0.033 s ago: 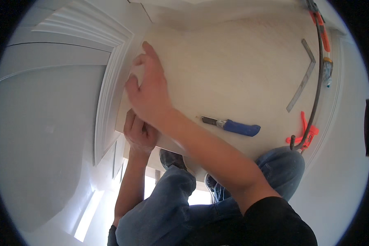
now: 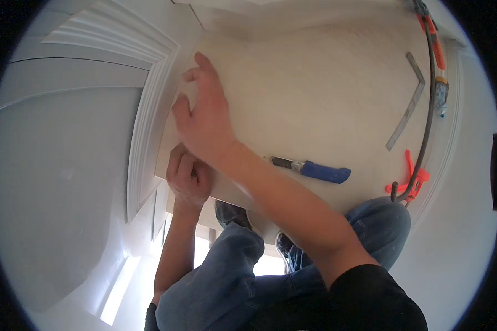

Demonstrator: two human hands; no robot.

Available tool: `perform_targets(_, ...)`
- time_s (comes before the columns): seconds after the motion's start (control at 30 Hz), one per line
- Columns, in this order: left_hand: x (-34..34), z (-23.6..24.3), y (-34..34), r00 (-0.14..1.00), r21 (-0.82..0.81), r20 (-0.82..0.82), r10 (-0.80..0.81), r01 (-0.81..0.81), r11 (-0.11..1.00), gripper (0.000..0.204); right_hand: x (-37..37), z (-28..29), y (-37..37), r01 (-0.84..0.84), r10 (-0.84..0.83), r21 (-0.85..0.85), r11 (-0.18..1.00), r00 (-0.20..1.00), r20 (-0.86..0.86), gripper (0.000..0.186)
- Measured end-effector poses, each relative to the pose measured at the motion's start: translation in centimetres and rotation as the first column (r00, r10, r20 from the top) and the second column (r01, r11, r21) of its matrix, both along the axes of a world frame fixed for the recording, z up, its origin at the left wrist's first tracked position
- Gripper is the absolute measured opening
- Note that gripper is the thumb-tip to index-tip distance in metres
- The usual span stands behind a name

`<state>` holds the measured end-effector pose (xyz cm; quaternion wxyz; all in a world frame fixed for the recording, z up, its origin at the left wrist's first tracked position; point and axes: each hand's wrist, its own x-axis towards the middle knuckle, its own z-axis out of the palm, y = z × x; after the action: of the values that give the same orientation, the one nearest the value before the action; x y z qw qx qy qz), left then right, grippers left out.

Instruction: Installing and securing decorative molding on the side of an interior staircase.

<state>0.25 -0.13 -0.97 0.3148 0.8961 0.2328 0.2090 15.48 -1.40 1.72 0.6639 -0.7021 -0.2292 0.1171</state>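
Observation:
My left hand (image 2: 188,175) is closed with curled fingers at the board's near-left edge, close beside the white moulding (image 2: 144,138). Whatever its fingers may grip is hidden. Just beyond it and partly over it, my right hand (image 2: 207,118) reaches along the pale wooden board (image 2: 292,94). Its fingers are apart and nothing shows between them. To the right of my right forearm, a blue-handled utility knife (image 2: 323,172) lies on the board, its blade end pointing left toward that arm.
On the right lie an L-shaped metal square (image 2: 410,107), a long dark rod with a hooked end (image 2: 428,116), a red trigger-like piece (image 2: 418,177) and an orange-handled tool (image 2: 438,52). A white panelled surface (image 2: 61,182) rises at left. My jeans-clad knees (image 2: 378,223) border the board's near side.
My right hand has shifted slightly away from me and to the right, fingers still apart. My left hand stays in place, still curled. The tools have not moved.

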Motion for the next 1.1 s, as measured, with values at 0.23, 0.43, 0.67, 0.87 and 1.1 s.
perform_targets(0.23, 1.0, 2.7, 0.7, 0.998, 0.047, 0.062, -0.017, 0.014, 0.999, 0.023, 6.0, -2.4, -0.4, 0.012, 0.016, -0.127, 0.992, 0.975, 0.223, 0.041)
perform_targets(0.43, 4.1, 8.1, 2.9, 0.972, -0.066, 0.23, -0.04, 0.056, 0.996, 0.032, 5.7, -2.4, -0.3, 0.037, 0.019, -0.162, 0.986, 0.943, 0.332, 0.045)
perform_targets(0.67, 6.6, 11.8, 4.2, 0.94, -0.098, 0.338, -0.037, 0.075, 0.992, 0.051, 6.0, -2.3, 0.2, 0.095, -0.05, -0.164, 0.982, 0.964, 0.262, 0.045)
perform_targets(0.87, 7.9, 15.0, 5.0, 0.95, 0.218, 0.3, -0.089, 0.023, 0.976, 0.053, 6.0, -2.8, 0.4, 0.083, -0.034, -0.135, 0.987, 0.943, 0.331, 0.039)
perform_targets(1.1, 6.9, 22.2, 7.6, 0.999, 0.743, 0.003, -0.052, 0.033, 0.668, 0.051, 5.9, -2.2, 1.2, 0.081, -0.044, -0.158, 0.984, 0.973, 0.225, 0.03)
